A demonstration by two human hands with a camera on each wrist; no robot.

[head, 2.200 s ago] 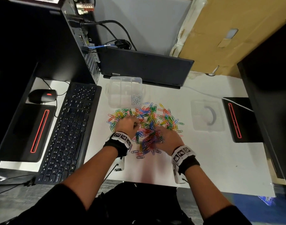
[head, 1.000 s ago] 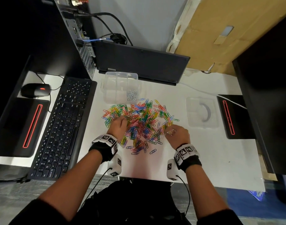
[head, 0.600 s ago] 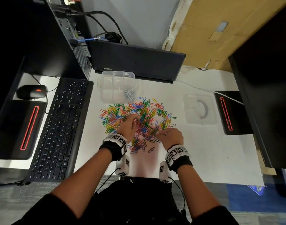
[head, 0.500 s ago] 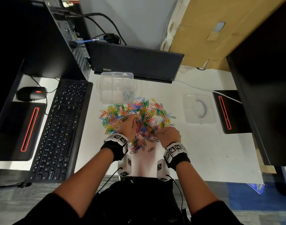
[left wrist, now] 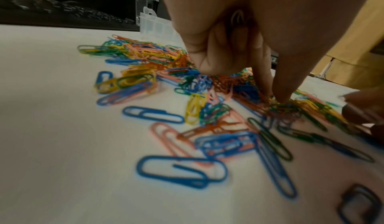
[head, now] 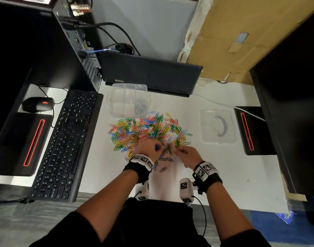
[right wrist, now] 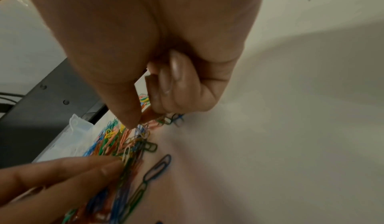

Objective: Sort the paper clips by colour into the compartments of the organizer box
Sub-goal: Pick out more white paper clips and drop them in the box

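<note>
Both hands have drawn in from the flanks of the paper clip pile [head: 147, 132] to its near edge since the frame a second ago; pile and organizer box [head: 128, 100] sit as before.

Left hand [head: 149, 148]: in the left wrist view its fingers [left wrist: 276, 73] point down into the clips, tips on the tangle. I see something blue at the hand in the head view, but I cannot tell whether it actually grips a clip.

Right hand [head: 187, 155]: thumb and forefinger pinch an orange clip [right wrist: 148, 115] at the near right fringe of the pile, other fingers curled into the palm.

Position: the pinched clip lies right at the fingertips, low over the white desk [head: 224, 175]. The box is at the far side of the pile, left of centre; only its near right compartment holds clips, silver ones [head: 140, 108]. The rest look empty. The box's clear lid [head: 217, 128] lies to the right, apart.

Risks, my judgement:
- clips interlock, so lifting the orange one may drag neighbours of other colours into its compartment;
- thin wire gives a shallow pinch, so it may slip on the way across the pile;
- the two hands work close together and may nudge loose clips towards the near desk edge.
</note>
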